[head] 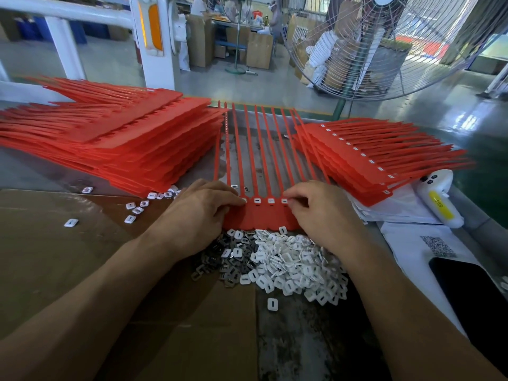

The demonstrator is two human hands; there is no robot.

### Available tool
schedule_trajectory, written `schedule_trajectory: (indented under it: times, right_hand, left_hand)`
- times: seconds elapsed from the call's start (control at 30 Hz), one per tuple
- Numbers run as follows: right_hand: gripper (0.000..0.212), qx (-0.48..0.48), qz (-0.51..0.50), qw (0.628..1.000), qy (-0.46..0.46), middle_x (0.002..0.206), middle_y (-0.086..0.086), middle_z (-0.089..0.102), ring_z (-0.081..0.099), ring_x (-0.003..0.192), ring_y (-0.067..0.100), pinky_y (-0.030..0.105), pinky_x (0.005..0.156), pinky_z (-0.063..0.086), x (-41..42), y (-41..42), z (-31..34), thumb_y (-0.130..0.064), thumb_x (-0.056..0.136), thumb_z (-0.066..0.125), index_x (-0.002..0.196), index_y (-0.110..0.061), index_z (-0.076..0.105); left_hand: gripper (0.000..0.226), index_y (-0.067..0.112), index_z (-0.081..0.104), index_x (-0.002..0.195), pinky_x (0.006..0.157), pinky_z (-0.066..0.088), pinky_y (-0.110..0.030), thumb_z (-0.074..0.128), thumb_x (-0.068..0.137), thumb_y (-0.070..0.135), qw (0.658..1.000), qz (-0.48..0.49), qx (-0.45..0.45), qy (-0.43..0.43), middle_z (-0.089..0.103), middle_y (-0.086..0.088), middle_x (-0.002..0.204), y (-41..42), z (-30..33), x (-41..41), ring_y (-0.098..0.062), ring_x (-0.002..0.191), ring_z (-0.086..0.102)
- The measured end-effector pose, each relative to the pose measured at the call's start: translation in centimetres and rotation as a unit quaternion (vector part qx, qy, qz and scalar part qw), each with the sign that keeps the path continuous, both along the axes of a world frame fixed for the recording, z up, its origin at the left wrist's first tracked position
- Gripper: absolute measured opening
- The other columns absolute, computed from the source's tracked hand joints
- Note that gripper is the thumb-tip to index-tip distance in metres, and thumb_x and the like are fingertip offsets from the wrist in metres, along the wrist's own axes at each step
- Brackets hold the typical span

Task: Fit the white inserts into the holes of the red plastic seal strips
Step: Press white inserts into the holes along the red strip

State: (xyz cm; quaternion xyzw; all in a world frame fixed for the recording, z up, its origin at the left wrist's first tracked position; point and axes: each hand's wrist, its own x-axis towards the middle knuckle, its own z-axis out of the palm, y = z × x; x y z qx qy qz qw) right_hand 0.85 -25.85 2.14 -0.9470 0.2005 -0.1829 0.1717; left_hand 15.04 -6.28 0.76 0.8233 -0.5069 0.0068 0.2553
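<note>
A sheet of joined red seal strips (259, 220) lies in front of me, tails pointing away. Three white inserts (270, 200) show in its row of holes between my hands. My left hand (204, 213) rests on the sheet's left end, its curled fingertips pressing at an insert in the leftmost visible hole. My right hand (321, 209) pinches an insert at the hole on the right. A heap of loose white inserts (295, 264) lies just below the sheet, with grey metal clips (220, 261) beside it.
A tall stack of red strip sheets (118, 141) lies at the left, and a stack with inserts fitted (371, 158) at the right. Stray inserts (132, 209) dot the cardboard (55, 257). A white handheld scanner (437, 199), papers and a dark phone (472, 298) sit at the right.
</note>
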Motion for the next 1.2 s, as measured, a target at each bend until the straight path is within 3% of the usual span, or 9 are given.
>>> schedule_trajectory:
  times: [0.07, 0.2, 0.43, 0.6, 0.8, 0.9, 0.97, 1.07, 1.2]
  right_hand:
    - [0.018, 0.025, 0.032, 0.999, 0.004, 0.107, -0.016, 0.071, 0.064, 0.094, -0.003, 0.006, 0.077, 0.043, 0.1, 0.7, 0.3, -0.024, 0.099, 0.067, 0.111, -0.028, 0.079]
    - [0.013, 0.082, 0.137, 0.986, 0.038, 0.093, -0.020, 0.064, 0.062, 0.083, -0.008, 0.007, 0.071, 0.044, 0.2, 3.1, 0.8, -0.027, 0.097, 0.071, 0.108, -0.028, 0.079]
    - [0.015, 0.084, 0.188, 0.977, 0.057, 0.099, -0.014, 0.063, 0.061, 0.091, 0.001, 0.032, 0.088, 0.053, 0.8, 4.8, 0.7, -0.031, 0.091, 0.077, 0.106, -0.029, 0.078]
    - [0.010, 0.075, 0.187, 0.977, 0.065, 0.098, -0.015, 0.063, 0.060, 0.089, 0.001, 0.032, 0.086, 0.052, 1.1, 4.9, 0.3, -0.032, 0.090, 0.079, 0.100, -0.031, 0.078]
    - [0.006, 0.115, 0.176, 0.976, 0.056, 0.091, -0.019, 0.063, 0.060, 0.080, -0.006, 0.015, 0.072, 0.040, 0.9, 4.4, 0.2, -0.032, 0.091, 0.077, 0.087, -0.033, 0.073]
    - [0.006, 0.197, 0.129, 0.972, 0.012, 0.093, -0.023, 0.070, 0.066, 0.082, -0.004, 0.021, 0.068, 0.046, 0.6, 3.8, 0.4, -0.038, 0.095, 0.072, 0.091, -0.034, 0.074]
    - [0.009, 0.246, 0.090, 0.965, -0.010, 0.091, -0.017, 0.074, 0.069, 0.084, 0.003, 0.030, 0.066, 0.051, 0.4, 3.4, 0.6, -0.041, 0.096, 0.070, 0.092, -0.035, 0.075]
    - [0.013, 0.289, 0.057, 0.955, -0.020, 0.091, -0.007, 0.076, 0.070, 0.084, 0.008, 0.032, 0.076, 0.056, 0.2, 3.0, 0.6, -0.043, 0.098, 0.067, 0.094, -0.034, 0.076]
    - [0.016, 0.297, 0.045, 0.953, -0.032, 0.086, -0.001, 0.074, 0.066, 0.070, 0.008, 0.031, 0.074, 0.053, 0.2, 3.2, 0.6, -0.044, 0.098, 0.066, 0.091, -0.033, 0.076]
  left_hand:
    - [0.043, 0.031, 0.067, 0.131, 0.114, 0.032, -0.028, 0.049, 0.101, 0.006, 1.000, 0.000, -0.004, 0.004, 0.057, 0.014, 0.140, 0.0, 0.0, 0.0, -0.011, 0.132, 0.043]
    - [0.047, 0.029, 0.068, 0.130, 0.110, 0.032, -0.026, 0.047, 0.098, 0.001, 1.000, 0.003, -0.012, 0.015, 0.058, 0.012, 0.139, 0.1, 0.0, -0.1, -0.012, 0.130, 0.044]
    - [0.046, 0.025, 0.070, 0.127, 0.109, 0.038, -0.037, 0.051, 0.094, 0.000, 1.000, -0.004, -0.019, 0.015, 0.061, 0.008, 0.136, 0.3, -0.1, -0.2, -0.016, 0.126, 0.047]
    - [0.045, 0.026, 0.070, 0.128, 0.109, 0.038, -0.037, 0.051, 0.095, 0.001, 1.000, -0.003, -0.020, 0.013, 0.060, 0.009, 0.137, 0.2, -0.2, -0.1, -0.015, 0.126, 0.047]
    - [0.044, 0.024, 0.071, 0.126, 0.108, 0.041, -0.040, 0.054, 0.094, 0.001, 1.000, -0.014, -0.026, 0.008, 0.063, 0.007, 0.135, 0.2, -0.2, 0.0, -0.017, 0.125, 0.050]
    - [0.036, 0.026, 0.072, 0.125, 0.106, 0.043, -0.041, 0.056, 0.097, 0.008, 0.999, -0.016, -0.037, 0.005, 0.064, 0.010, 0.132, 0.2, -0.1, 0.1, -0.015, 0.124, 0.052]
    - [0.030, 0.028, 0.072, 0.123, 0.105, 0.044, -0.045, 0.060, 0.098, 0.015, 0.998, -0.013, -0.057, -0.001, 0.064, 0.013, 0.128, 0.2, 0.0, 0.1, -0.014, 0.122, 0.054]
    - [0.026, 0.029, 0.073, 0.119, 0.101, 0.046, -0.048, 0.068, 0.094, 0.021, 0.993, -0.014, -0.114, 0.001, 0.066, 0.015, 0.120, 0.2, 0.1, -0.1, -0.009, 0.116, 0.058]
    - [0.028, 0.032, 0.070, 0.115, 0.094, 0.046, -0.033, 0.072, 0.088, 0.036, 0.988, -0.035, -0.148, 0.001, 0.064, 0.018, 0.108, -0.1, 0.4, -0.7, 0.000, 0.097, 0.063]
